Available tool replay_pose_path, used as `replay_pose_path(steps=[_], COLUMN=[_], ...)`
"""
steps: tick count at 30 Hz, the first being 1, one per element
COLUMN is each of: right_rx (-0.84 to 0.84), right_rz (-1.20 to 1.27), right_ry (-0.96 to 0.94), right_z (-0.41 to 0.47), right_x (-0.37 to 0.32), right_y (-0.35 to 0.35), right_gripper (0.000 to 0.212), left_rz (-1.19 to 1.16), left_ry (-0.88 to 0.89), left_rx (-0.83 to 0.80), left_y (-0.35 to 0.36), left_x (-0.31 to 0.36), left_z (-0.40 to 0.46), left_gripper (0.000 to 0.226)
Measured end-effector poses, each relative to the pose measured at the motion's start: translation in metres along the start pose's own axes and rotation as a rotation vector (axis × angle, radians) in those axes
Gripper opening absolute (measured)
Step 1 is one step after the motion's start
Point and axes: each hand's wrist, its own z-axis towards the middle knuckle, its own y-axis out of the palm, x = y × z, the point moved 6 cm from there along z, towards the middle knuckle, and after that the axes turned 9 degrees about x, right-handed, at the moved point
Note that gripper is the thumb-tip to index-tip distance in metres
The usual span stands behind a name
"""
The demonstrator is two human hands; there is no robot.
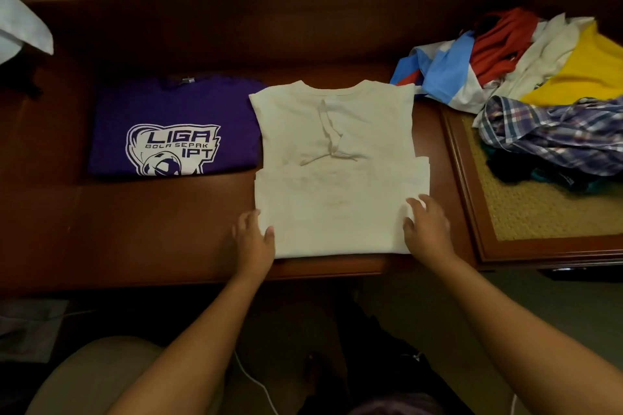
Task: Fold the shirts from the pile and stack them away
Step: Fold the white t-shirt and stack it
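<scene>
white shirt (337, 172) half folded on desk (168, 212); left hand (253, 239) and right hand (428, 229) fingers pinching near corners; best lifted evenly toward collar, edges aligned.

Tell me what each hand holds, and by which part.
Both hold the cream shirt by its folded lower end: left hand at the near-left corner, right hand at the right edge.
</scene>
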Motion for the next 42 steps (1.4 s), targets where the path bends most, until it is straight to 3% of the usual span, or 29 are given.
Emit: replay_pose_path(steps=[4,9,15,21,25,30,36,39,42], right_rx=[-0.015,-0.172,-0.219,-0.153,-0.177,-0.078,0.032,0.035,0.004], right_rz=[0.062,-0.042,-0.209,-0.074,-0.100,0.204,0.317,0.344,0.430], right_ry=[-0.156,-0.276,-0.267,-0.253,-0.159,-0.130,0.112,0.320,0.449], right_z=[0.029,0.060,0.078,0.081,0.095,0.087,0.035,0.004,-0.020], right_x=[-0.050,-0.093,-0.061,-0.076,-0.056,-0.060,-0.011,0.019,0.034], right_y=[0.013,0.053,0.070,0.073,0.069,0.038,0.015,0.014,0.015], right_gripper=[0.045,0.055,0.062,0.066,0.062,0.054,0.048,0.047,0.038], left_rz=[0.217,0.381,0.441,0.403,0.361,0.203,0.118,-0.011,-0.175], left_ry=[0.321,0.473,0.361,0.409,0.345,0.340,0.109,-0.158,-0.421], left_rx=[-0.144,-0.274,-0.253,-0.205,-0.213,-0.193,-0.128,-0.050,-0.071], left_y=[0.028,0.072,0.081,0.082,0.080,0.062,0.035,0.022,0.017], left_x=[0.055,0.095,0.074,0.089,0.083,0.086,0.043,0.015,-0.007], left_z=[0.020,0.035,0.059,0.061,0.077,0.076,0.038,0.011,-0.012], left_gripper=[0.051,0.059,0.060,0.060,0.058,0.052,0.055,0.059,0.051])
